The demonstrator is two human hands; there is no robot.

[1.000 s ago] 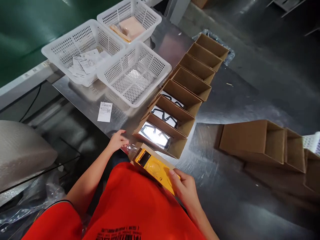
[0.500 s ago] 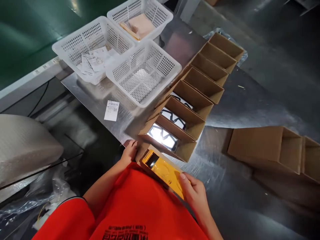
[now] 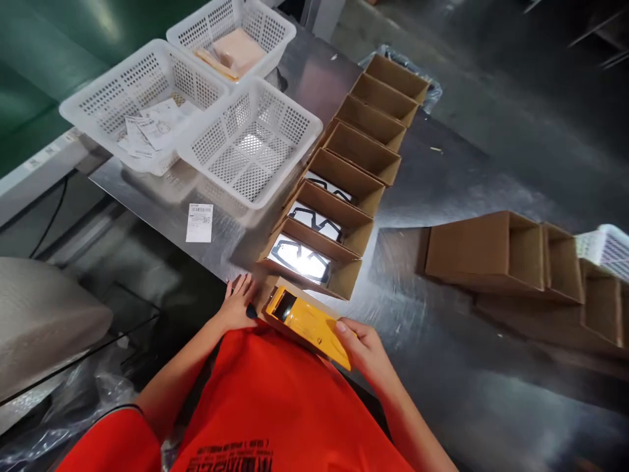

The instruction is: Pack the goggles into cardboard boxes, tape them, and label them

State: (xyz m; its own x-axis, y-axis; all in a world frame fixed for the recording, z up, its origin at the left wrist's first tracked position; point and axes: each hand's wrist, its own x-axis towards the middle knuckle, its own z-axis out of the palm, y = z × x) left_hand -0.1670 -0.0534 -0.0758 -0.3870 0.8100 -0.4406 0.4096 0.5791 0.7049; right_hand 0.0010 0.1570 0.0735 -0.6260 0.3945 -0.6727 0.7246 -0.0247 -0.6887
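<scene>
The grey metal worktop [image 3: 413, 328] carries a row of open brown cardboard boxes [image 3: 366, 154], running from its near edge towards its far edge. The three nearest boxes have white inserts with black angular outlines [image 3: 301, 257] inside. More open brown cardboard boxes [image 3: 466, 252] stand towards the worktop's right edge.

Three white perforated plastic baskets [image 3: 250, 144] sit together between the worktop's left corner and the row. The leftmost holds white printed papers [image 3: 158, 130]; the farthest holds pale pink packets [image 3: 238, 50].

Another brown cardboard box [image 3: 266, 290] is at the near edge, against or very close to the red shirt [image 3: 289, 400]. Over it lies a yellow plastic device with a dark rectangular window [image 3: 309, 328], slanting down to the right hand [image 3: 362, 342], which grips its lower end, thumb on top. The left hand [image 3: 237, 305] is open, fingers spread, beside the box's left end; contact is unclear.

A small white printed label [image 3: 199, 224] lies near the worktop's near edge, between the baskets and the left hand.
</scene>
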